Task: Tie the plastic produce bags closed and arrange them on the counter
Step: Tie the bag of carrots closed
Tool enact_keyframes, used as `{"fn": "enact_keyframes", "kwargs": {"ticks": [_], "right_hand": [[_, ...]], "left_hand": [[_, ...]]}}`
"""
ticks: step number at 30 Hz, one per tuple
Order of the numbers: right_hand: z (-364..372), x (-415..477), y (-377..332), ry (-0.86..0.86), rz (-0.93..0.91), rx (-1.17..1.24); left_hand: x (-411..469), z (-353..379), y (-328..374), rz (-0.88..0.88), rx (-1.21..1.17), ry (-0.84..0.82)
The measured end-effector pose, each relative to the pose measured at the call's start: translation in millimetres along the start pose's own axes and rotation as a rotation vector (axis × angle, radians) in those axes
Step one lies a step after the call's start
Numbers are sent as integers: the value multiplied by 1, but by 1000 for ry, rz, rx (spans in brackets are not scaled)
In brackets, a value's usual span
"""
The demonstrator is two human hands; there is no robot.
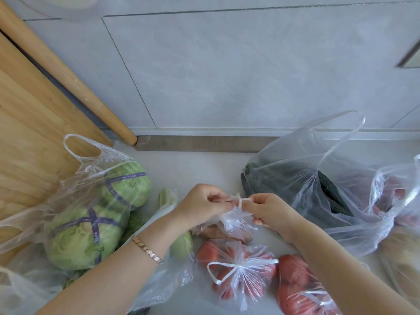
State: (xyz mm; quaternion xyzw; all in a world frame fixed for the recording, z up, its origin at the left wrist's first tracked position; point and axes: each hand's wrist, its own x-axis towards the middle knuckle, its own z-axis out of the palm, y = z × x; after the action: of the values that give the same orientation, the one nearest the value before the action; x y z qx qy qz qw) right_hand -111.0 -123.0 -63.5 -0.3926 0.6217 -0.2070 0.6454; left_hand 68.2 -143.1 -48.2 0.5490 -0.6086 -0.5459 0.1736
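Note:
A small clear bag [234, 226] with brownish produce sits at the centre of the counter. My left hand [202, 204] and my right hand [269, 209] each pinch one of its handles [237, 200], which cross in a knot between them. In front lies a knotted bag of tomatoes [236, 269], and a second tomato bag [300, 287] lies to its right. A bag with two lettuces [97, 212] stands at the left, its handles loose. A bag of dark cucumbers [318, 185] stands open at the right. Under my left forearm lies a bag with corn [179, 244].
A wooden cutting board [29, 123] and a rolling pin [68, 78] lean at the left. The grey tiled wall [227, 64] rises behind the counter [204, 169]. More bags with reddish and pale produce [397, 223] crowd the right edge. A crumpled bag [20, 289] lies at the bottom left.

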Motion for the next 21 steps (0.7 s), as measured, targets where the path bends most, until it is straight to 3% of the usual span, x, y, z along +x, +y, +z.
{"fn": "enact_keyframes", "kwargs": {"ticks": [3, 6, 8, 13, 17, 21], "right_hand": [[-18, 13, 15, -38, 219, 227], [-16, 29, 24, 0, 328, 362], [-10, 41, 23, 75, 334, 402], [-16, 66, 20, 221, 398, 524], [-11, 68, 20, 236, 410, 611], [1, 63, 28, 423, 309, 547]], "left_hand": [[1, -13, -11, -118, -32, 52], [2, -14, -8, -213, -191, -109], [6, -8, -4, -211, -160, -253], [2, -17, -15, -78, -140, -362], [-3, -32, -35, -118, -190, -169], [11, -26, -46, -452, -637, 242]]}}
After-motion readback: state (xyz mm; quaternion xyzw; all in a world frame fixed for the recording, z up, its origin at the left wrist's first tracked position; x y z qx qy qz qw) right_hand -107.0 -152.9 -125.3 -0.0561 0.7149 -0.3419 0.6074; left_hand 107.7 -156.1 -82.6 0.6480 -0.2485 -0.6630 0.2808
